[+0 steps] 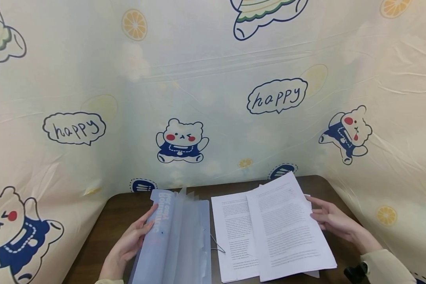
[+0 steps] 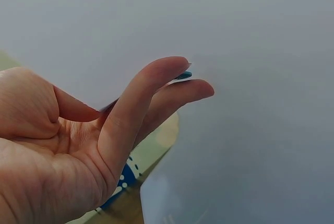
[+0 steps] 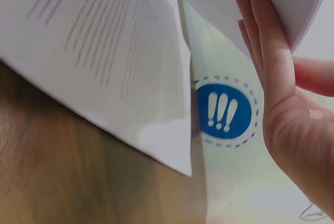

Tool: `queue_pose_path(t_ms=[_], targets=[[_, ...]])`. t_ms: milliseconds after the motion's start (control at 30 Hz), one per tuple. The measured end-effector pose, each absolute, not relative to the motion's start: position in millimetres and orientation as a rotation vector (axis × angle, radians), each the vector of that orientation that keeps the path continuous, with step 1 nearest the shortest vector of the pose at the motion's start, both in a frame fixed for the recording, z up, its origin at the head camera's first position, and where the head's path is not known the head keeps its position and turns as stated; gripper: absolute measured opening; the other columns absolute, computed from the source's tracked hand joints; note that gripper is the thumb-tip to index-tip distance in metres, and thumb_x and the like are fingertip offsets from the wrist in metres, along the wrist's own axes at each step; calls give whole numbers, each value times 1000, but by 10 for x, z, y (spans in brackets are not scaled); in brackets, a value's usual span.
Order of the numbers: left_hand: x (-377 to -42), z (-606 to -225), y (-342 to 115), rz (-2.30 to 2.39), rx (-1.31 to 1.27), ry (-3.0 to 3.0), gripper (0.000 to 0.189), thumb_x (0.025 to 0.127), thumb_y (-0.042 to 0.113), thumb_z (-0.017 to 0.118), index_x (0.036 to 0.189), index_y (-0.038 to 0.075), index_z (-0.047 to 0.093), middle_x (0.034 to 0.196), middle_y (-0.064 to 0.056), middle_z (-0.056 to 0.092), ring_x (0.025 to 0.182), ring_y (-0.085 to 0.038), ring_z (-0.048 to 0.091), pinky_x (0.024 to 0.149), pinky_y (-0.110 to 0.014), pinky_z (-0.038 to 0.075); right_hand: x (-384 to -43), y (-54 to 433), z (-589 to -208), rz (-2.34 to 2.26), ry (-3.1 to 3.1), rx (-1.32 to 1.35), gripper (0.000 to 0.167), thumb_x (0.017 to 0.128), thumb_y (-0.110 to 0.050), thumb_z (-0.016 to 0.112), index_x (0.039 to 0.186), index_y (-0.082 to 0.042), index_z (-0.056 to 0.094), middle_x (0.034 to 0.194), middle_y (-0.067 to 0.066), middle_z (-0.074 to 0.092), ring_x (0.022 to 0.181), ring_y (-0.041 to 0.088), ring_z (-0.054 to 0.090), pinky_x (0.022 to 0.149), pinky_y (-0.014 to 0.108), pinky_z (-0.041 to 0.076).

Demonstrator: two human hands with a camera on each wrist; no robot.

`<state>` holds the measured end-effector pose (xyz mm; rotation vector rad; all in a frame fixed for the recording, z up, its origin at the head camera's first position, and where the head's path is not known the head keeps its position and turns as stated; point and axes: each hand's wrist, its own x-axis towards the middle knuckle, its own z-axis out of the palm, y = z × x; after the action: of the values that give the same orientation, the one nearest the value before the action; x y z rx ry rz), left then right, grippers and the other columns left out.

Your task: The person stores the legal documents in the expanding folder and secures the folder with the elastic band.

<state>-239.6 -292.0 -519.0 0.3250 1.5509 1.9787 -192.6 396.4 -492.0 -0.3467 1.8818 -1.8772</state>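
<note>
A pale blue translucent expanding file folder (image 1: 204,236) stands spread at the left of the table, its inner dividers fanned. My left hand (image 1: 129,240) pinches the edge of its front cover (image 1: 157,240); close up, the left wrist view has that cover (image 2: 250,78) between thumb and fingers. A tilted stack of printed paper sheets (image 1: 287,232) is gripped at its right edge by my right hand (image 1: 335,221), fingers underneath and thumb on the other side in the right wrist view. More printed sheets (image 1: 234,232) lie partly beneath this stack, beside the folder.
A dark brown wooden table (image 1: 103,232) carries everything. Behind it and on both sides hangs a cartoon-printed curtain (image 1: 213,98). A thin grey elastic cord (image 1: 218,248) loops from the folder's right side towards the papers. Something small and black (image 1: 356,273) sits at the right wrist.
</note>
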Motion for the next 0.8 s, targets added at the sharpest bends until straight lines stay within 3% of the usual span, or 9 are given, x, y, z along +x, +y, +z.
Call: queue_pose_path(t_ms=[233,467,700,800], targets=[[-2392,-5205,-2927,1997,363,1514,63,122,19,36,172,53,20,143,14,68,120,-6,74,99,-28,65,-1902,3811,-4761,-1917,1868,-374,81,116,-6,48,169,7,-13,135,1,79,113,23,82,94,37,69],[-2395,-5200,-2924,1990,349,1541,63,122,20,36,173,52,19,141,15,68,118,-5,74,98,-27,65,-1891,3663,-4622,-1959,1863,-383,82,116,-5,48,170,7,-12,133,-2,80,113,20,81,94,36,68],[-2390,-5184,-2924,1989,334,1549,66,122,21,37,175,46,7,143,18,66,120,-4,73,100,-27,64,-1865,3481,-4506,-1989,1848,-362,84,115,-6,50,170,6,-13,133,-7,79,113,18,81,95,33,68],[-2384,-5183,-2925,1996,329,1536,66,122,20,37,174,49,10,143,17,67,120,-5,73,100,-27,64,-1842,3401,-4454,-1987,1852,-354,85,115,-8,51,172,5,-11,134,-9,78,114,18,81,96,33,67]])
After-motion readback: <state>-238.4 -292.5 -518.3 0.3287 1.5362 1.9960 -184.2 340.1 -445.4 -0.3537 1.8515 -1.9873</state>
